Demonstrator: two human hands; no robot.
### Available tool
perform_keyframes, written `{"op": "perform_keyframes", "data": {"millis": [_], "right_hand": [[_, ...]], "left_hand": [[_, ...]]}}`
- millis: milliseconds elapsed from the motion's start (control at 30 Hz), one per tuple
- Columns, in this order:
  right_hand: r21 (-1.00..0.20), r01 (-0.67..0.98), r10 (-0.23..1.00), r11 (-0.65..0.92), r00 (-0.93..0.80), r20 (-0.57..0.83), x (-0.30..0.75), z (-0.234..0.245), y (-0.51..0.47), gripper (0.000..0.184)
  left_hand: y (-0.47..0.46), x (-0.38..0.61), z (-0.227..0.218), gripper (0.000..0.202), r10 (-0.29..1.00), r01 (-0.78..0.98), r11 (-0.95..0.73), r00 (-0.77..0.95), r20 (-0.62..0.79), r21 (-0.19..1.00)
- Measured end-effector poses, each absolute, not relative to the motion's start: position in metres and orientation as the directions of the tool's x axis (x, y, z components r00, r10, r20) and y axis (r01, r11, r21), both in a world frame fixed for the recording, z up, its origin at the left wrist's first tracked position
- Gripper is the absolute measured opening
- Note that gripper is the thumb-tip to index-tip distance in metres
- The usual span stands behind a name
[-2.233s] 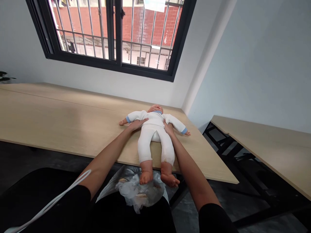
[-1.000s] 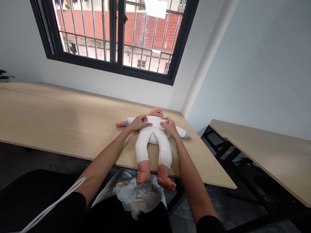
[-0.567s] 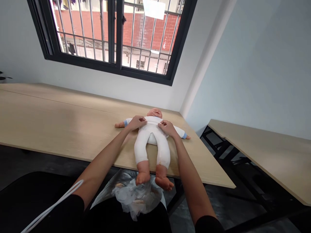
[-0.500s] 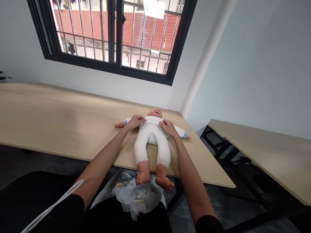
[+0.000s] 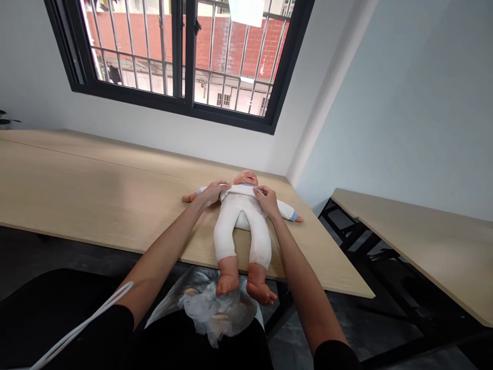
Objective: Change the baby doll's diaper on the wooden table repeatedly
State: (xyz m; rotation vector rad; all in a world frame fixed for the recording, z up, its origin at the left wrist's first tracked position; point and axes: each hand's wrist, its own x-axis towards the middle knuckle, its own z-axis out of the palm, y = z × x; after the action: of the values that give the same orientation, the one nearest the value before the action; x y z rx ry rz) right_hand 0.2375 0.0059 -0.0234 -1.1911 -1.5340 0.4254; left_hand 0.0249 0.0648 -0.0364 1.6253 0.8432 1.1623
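Note:
A baby doll in a white outfit with blue cuffs lies on its back on the light wooden table, head toward the window, bare feet hanging over the front edge. My left hand pinches the white shirt at the doll's left chest side. At the other side of the chest, my right hand pinches the same shirt fabric. Both sets of fingers are closed on the cloth.
A crumpled clear plastic bag lies on my lap under the doll's feet. A second wooden table stands to the right, with a gap and black frame between. A barred window is behind. A white cord crosses my left sleeve.
My hands moved from the doll's waist and sides up to its chest and closed on the shirt fabric, drawing it upward. The doll itself stays in place.

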Motion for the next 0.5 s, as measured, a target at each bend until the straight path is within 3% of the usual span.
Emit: {"op": "perform_keyframes", "data": {"millis": [200,367,500], "right_hand": [[-0.86,0.468,0.906,0.206,0.241,0.348,0.246,-0.035,0.012,0.04],[-0.668,0.646,0.873,0.37,0.004,0.488,0.249,-0.021,0.003,0.021],[-0.634,0.649,0.88,0.42,-0.12,0.46,0.247,-0.012,-0.007,0.017]], "left_hand": [[0.067,0.022,-0.043,0.028,0.895,0.097,-0.388,0.279,0.349,0.917],[0.061,0.021,-0.034,0.021,0.83,0.211,-0.535,0.312,0.462,0.818],[0.05,0.021,-0.023,0.016,0.789,0.294,-0.591,0.403,0.463,0.751]]}}
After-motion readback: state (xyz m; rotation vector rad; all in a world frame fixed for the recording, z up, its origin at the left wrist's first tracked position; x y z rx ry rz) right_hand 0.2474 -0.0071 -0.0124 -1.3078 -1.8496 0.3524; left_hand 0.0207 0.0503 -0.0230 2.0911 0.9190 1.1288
